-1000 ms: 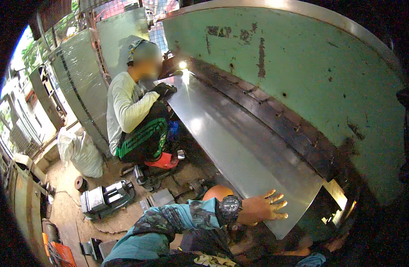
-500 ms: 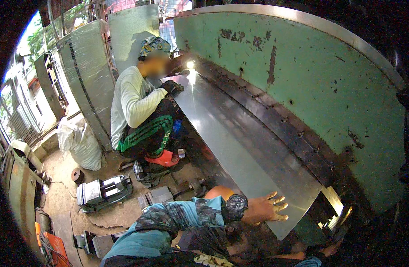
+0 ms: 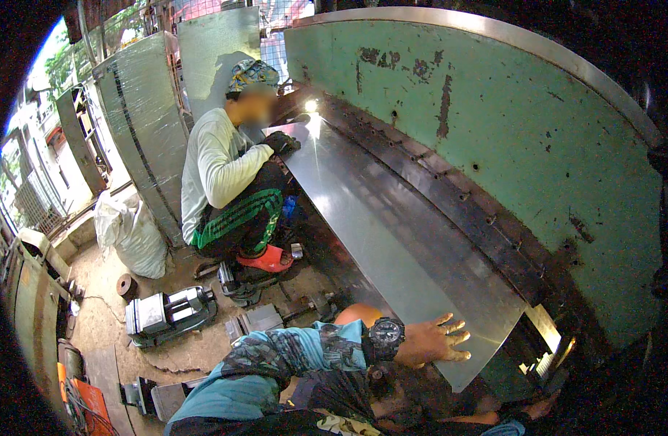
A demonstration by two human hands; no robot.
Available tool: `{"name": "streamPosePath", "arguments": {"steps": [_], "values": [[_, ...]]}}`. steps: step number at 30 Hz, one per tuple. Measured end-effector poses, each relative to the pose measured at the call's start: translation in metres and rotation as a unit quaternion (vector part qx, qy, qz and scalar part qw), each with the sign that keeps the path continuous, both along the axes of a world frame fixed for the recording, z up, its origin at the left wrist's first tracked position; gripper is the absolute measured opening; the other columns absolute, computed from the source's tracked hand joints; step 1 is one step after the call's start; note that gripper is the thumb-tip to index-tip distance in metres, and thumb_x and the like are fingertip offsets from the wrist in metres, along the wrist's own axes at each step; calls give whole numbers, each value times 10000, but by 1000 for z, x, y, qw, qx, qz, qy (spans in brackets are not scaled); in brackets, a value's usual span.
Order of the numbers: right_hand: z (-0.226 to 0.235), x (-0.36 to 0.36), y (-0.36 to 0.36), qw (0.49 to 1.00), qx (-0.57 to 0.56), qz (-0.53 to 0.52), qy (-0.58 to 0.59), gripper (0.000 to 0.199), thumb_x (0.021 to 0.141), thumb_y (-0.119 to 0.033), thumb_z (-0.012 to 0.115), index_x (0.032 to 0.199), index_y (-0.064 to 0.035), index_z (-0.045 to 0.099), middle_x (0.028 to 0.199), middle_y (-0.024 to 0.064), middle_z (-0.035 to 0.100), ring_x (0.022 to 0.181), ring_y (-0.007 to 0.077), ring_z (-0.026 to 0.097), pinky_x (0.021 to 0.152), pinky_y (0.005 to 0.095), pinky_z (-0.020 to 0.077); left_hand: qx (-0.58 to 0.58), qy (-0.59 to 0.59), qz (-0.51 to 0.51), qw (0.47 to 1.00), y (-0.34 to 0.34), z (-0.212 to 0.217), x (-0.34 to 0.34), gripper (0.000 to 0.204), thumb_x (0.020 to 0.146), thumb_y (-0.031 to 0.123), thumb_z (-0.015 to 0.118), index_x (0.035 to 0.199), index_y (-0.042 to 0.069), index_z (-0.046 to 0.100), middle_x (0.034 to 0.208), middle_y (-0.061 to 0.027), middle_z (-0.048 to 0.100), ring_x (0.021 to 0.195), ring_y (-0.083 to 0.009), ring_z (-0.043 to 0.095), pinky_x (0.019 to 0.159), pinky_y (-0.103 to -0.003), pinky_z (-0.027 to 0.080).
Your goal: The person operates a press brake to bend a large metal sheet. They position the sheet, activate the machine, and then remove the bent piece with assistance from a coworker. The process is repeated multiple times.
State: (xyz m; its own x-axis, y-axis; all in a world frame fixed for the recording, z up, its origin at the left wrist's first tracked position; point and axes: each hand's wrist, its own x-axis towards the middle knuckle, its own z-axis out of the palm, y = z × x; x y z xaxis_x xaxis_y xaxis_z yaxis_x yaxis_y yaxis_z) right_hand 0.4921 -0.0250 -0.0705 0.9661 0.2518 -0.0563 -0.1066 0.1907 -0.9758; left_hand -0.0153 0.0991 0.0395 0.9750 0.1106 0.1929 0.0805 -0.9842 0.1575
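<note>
My left hand (image 3: 432, 341) lies with fingers spread on the near end of a large flat metal sheet (image 3: 407, 240). It presses on the surface rather than gripping it; a black watch (image 3: 386, 338) is on that wrist. Low at the right, my right hand (image 3: 541, 407) is in shadow beside the machine, its fingers too dark to make out. The sheet runs away to the far left along the foot of a green machine (image 3: 479, 131). At its far end a squatting co-worker (image 3: 225, 160) has a dark-gloved hand (image 3: 283, 142) on the sheet's edge.
A bright lamp (image 3: 311, 106) shines at the sheet's far end. On the floor to the left are a machine vise (image 3: 170, 314), further metal vises, a brown roll (image 3: 126, 285) and a white sack (image 3: 134, 236). Tall metal panels (image 3: 141, 123) stand behind the co-worker. An orange object (image 3: 93, 403) with cables lies lower left.
</note>
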Motion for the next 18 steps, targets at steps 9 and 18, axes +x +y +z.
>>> {"name": "streamPosePath", "arguments": {"steps": [9,18], "values": [[-1,-12,4,1000,9,9,1,458,1047,-374,621,1385,-67,654,1260,102,641,1017,218,612,834,401,509,9,3,2,1000,-1,3,0,1073,740,189,796,1661,229,246,1674,-277,291,1559,-494,264,1273,-682,159],[3,-15,-2,1000,9,1,11,455,1049,-365,617,1394,-70,648,1284,101,635,1038,220,609,850,404,507,43,40,12,998,-1,5,1,1012,774,269,718,1666,220,241,1684,-270,275,1569,-492,242,1278,-673,155]]}}
